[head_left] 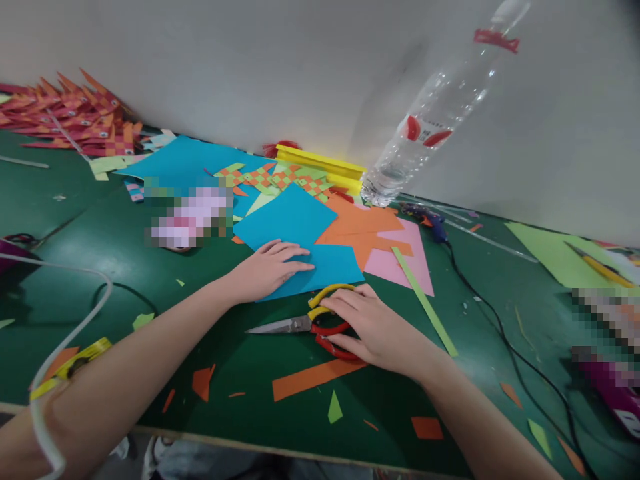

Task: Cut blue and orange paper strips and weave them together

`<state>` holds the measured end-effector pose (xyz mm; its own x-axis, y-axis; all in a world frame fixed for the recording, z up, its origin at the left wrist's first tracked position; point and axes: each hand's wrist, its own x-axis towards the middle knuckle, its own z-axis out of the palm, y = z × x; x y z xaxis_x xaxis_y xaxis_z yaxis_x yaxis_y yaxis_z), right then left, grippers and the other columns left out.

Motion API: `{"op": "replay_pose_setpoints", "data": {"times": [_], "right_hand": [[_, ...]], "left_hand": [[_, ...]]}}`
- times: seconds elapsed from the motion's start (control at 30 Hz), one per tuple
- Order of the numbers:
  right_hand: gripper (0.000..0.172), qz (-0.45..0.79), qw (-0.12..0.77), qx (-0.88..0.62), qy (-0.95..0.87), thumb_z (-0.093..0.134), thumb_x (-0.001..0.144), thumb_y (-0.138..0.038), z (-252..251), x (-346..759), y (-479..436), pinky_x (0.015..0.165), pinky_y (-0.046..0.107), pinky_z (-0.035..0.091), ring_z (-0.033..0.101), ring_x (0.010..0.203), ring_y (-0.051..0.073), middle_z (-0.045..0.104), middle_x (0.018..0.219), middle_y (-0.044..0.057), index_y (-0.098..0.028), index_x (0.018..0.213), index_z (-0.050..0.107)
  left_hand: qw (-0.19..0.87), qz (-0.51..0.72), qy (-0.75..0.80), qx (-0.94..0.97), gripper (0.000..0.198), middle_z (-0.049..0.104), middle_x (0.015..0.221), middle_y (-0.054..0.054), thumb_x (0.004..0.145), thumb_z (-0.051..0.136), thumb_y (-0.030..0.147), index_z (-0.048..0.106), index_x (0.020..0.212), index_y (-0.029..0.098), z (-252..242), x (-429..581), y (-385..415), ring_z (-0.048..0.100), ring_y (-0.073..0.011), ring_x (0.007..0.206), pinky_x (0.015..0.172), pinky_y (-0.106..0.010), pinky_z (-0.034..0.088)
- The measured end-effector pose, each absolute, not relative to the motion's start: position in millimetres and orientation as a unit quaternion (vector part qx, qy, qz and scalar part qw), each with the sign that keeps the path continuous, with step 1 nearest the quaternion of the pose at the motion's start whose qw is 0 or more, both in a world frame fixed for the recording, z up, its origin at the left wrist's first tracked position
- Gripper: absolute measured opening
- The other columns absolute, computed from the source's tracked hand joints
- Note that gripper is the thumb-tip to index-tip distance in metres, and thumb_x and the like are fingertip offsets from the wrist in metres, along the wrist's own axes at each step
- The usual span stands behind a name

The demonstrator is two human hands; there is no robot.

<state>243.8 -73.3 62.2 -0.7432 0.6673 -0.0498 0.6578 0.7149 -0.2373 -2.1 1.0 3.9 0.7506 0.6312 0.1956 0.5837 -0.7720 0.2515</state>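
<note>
My left hand (pixel 273 267) lies flat with fingers stretched out on a sheet of blue paper (pixel 333 267). A second blue piece (pixel 287 217) sits just behind it. Curled around the yellow and red handles of a pair of scissors (pixel 300 325), my right hand (pixel 365 323) rests on the green tabletop. The closed blades point left, below the blue paper. An orange paper strip (pixel 310 380) lies in front of the scissors, partly under my right hand. Orange paper (pixel 355 227) and pink paper (pixel 415 257) lie behind my right hand.
A clear plastic bottle (pixel 425 127) leans by the wall, beside a yellow channel-shaped piece (pixel 320 167). A glue gun (pixel 430 220) trails a black cord (pixel 490 310) on the right. Woven red paper fish (pixel 75 113) are piled at far left. A white cable (pixel 83 330) crosses above my left forearm.
</note>
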Motion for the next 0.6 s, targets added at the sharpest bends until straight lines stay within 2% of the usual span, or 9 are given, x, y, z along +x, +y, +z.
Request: {"op": "replay_pose_setpoints", "data": {"times": [0.2,0.37,0.5,0.6], "right_hand": [[0.039,0.115,0.044,-0.35,-0.929,0.057,0.089,-0.036,54.1,249.0,-73.1,0.09,0.042,0.043,0.059,0.105,0.025,0.066,0.115,0.012,-0.017,0.123,0.056],[0.037,0.136,0.109,-0.341,-0.924,0.059,0.088,-0.038,49.2,262.8,-69.1,0.091,0.043,0.042,0.062,0.103,0.024,0.068,0.113,0.009,-0.019,0.119,0.058],[0.037,0.114,0.204,-0.458,-0.858,0.064,0.08,-0.038,46.7,284.1,-57.4,0.089,0.047,0.045,0.062,0.104,0.028,0.069,0.112,0.008,-0.025,0.114,0.06],[0.04,0.044,0.276,-0.58,-0.765,0.062,0.079,-0.039,40.6,302.5,-44.0,0.082,0.048,0.047,0.063,0.1,0.032,0.068,0.113,0.012,-0.023,0.114,0.058]], "left_hand": [[0.141,0.156,0.324,0.922,0.037,0.049,0.142,-0.002,0.101,0.031,0.023,0.051,0.132,0.028,3.2,-3.4,4.5,0.039,-0.0176,0.134,0.115,-0.044,0.02],[0.169,0.206,0.344,0.9,0.036,0.058,0.132,-0.007,0.101,0.03,0.025,0.053,0.129,0.02,5.8,-3.7,5.3,0.047,-0.0184,0.126,0.112,-0.044,0.028],[0.135,0.231,0.365,0.892,0.035,0.062,0.126,-0.008,0.1,0.031,0.023,0.055,0.125,0.019,8.8,-6.1,3.4,0.052,-0.0192,0.12,0.107,-0.044,0.035],[0.076,0.206,0.374,0.901,0.034,0.062,0.125,-0.009,0.099,0.033,0.024,0.056,0.124,0.019,12.6,-6.9,-1.3,0.052,-0.0214,0.12,0.106,-0.046,0.035]]}}
